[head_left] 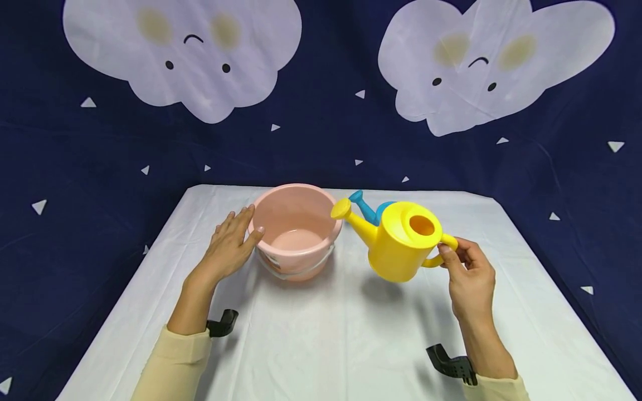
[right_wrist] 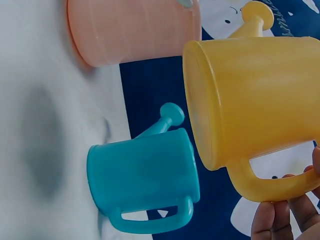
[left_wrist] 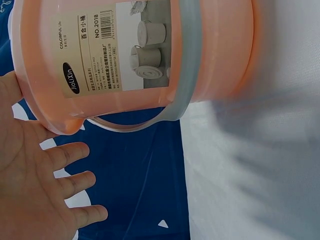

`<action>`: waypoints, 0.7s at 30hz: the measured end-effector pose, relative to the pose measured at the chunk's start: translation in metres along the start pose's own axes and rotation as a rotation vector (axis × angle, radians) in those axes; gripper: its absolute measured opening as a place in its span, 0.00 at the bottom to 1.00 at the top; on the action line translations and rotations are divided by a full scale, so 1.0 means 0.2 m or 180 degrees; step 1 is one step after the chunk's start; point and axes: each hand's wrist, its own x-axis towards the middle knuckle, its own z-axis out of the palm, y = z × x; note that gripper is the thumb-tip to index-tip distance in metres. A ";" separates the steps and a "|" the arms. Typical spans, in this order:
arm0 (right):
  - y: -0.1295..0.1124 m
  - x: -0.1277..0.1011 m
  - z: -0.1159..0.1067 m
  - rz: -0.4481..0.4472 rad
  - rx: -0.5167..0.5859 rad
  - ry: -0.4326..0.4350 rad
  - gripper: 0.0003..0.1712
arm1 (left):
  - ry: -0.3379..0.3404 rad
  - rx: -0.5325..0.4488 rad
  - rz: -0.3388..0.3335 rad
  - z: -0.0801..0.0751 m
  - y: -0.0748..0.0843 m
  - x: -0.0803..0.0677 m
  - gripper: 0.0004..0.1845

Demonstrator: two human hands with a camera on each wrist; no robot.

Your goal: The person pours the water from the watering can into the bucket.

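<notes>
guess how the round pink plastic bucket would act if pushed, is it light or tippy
The round pink plastic bucket is probably light for its size, as nothing shows inside. A high push may tip it, since it narrows downward. Its curved pale plastic handle might swing, as it hangs against the outside.

In the head view, the yellow can (head_left: 401,250) hides most of the blue can (head_left: 368,213), and the top edge crops both clouds (head_left: 185,50). The left wrist view cuts off the bucket (left_wrist: 225,50) and left hand (left_wrist: 30,185); the label's (left_wrist: 80,30) finest print is too small to read. The right wrist view crops the yellow can, right hand (right_wrist: 282,220) and bucket.
</notes>
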 end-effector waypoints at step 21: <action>0.08 -0.04 -0.07 0.0264 -0.0118 0.0091 0.11 | -0.0012 -0.0021 -0.0010 0.00 0.00 -0.01 0.38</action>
